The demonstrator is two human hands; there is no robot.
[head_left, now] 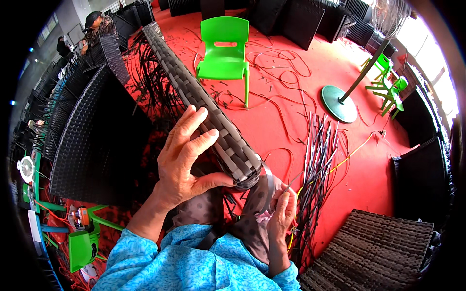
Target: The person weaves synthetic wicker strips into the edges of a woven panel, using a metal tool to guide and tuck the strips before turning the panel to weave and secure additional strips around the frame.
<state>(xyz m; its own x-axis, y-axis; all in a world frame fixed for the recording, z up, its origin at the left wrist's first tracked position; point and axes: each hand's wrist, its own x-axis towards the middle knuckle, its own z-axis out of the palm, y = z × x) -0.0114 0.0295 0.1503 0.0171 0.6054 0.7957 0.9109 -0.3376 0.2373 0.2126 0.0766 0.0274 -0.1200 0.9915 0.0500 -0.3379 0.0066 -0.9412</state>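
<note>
A long woven rattan panel (203,97), grey-brown and narrow, slants from the far left down to my lap, its near end above my knees. My left hand (182,160) lies along the left side of that end, fingers spread and thumb at its bottom edge. A flat grey plastic strip (268,186) hangs from the right corner of the woven end toward my right hand (282,213). The right fingers are closed in a pinch on a strip, its thin tip poking up past them. Loose dark strands (153,72) hang off the panel's left side.
A green chair (223,53) stands ahead on the red floor. Right of my knees lies a bundle of dark strips (315,169), crossed by a yellow cord (352,155). A fan's round base (339,104) stands farther right. Dark woven panels (92,145) lean at left; another (371,247) lies near right.
</note>
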